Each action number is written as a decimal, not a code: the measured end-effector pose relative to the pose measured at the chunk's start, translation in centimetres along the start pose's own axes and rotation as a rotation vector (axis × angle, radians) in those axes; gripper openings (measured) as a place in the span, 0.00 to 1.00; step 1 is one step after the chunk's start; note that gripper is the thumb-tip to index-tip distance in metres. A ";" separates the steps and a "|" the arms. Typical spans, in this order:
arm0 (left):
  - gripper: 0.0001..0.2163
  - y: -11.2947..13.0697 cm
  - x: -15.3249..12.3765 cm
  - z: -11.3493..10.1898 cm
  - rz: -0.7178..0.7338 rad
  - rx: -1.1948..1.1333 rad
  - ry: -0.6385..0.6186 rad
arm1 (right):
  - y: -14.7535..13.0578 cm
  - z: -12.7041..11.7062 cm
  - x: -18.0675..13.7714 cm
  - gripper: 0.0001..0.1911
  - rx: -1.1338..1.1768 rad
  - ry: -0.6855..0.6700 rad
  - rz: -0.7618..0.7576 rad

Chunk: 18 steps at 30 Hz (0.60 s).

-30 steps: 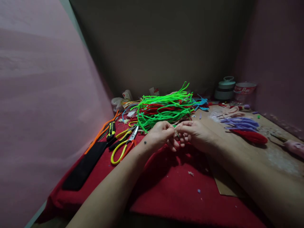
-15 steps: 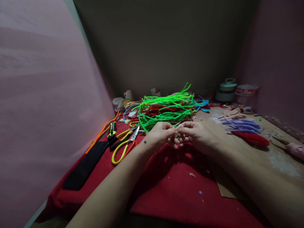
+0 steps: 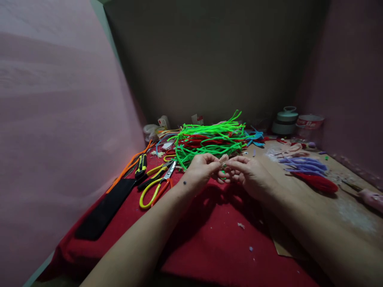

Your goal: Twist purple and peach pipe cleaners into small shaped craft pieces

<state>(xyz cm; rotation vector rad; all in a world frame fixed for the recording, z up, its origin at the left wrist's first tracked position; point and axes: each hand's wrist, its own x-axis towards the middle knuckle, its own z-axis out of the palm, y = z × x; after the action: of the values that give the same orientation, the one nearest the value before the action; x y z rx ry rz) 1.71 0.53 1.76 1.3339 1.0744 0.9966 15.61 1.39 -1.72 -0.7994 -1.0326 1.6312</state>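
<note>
My left hand [image 3: 204,169] and my right hand [image 3: 245,171] meet over the front of the table, fingertips almost together. Between them is a small pale pinkish-beige fuzzy piece [image 3: 224,158], which looks like pipe cleaner; a bit of green shows below it among the fingers. My left thumb and forefinger pinch this piece. The right thumb and forefinger close on its other side. Fingers hide most of it. Just behind the hands lies a heap of green pipe cleaners [image 3: 209,131], with red ones in its middle.
To the left lie scissors [image 3: 155,191] with yellow and orange handles, pliers [image 3: 154,175], a yellow-black cutter [image 3: 141,165], a black flat case [image 3: 104,209] and orange pipe cleaners [image 3: 127,165]. Rightward, a board [image 3: 287,207] carries purple pipe cleaners [image 3: 305,165] and a red bundle [image 3: 317,182]. Behind stands a teal-lidded jar [image 3: 285,119].
The pale piece now shows more above the fingertips. My right fingers have straightened slightly and shifted against it. The whole view has tilted a little.
</note>
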 end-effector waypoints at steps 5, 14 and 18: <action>0.10 -0.2 -0.1 0.5 0.050 0.028 0.029 | 0.6 0.2 -0.2 0.15 -0.076 -0.001 -0.035; 0.12 -0.1 -0.2 0.9 0.039 0.091 0.049 | 0.8 0.5 -0.4 0.11 -0.130 0.091 -0.067; 0.10 -0.4 -0.2 0.9 -0.020 0.022 0.027 | 0.7 0.5 -0.4 0.09 -0.122 0.094 -0.058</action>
<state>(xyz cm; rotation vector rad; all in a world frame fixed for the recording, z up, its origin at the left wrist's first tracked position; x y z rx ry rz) 2.51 0.08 1.34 1.3286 1.1202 0.9925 14.96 0.75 -2.14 -0.9107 -1.0860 1.4786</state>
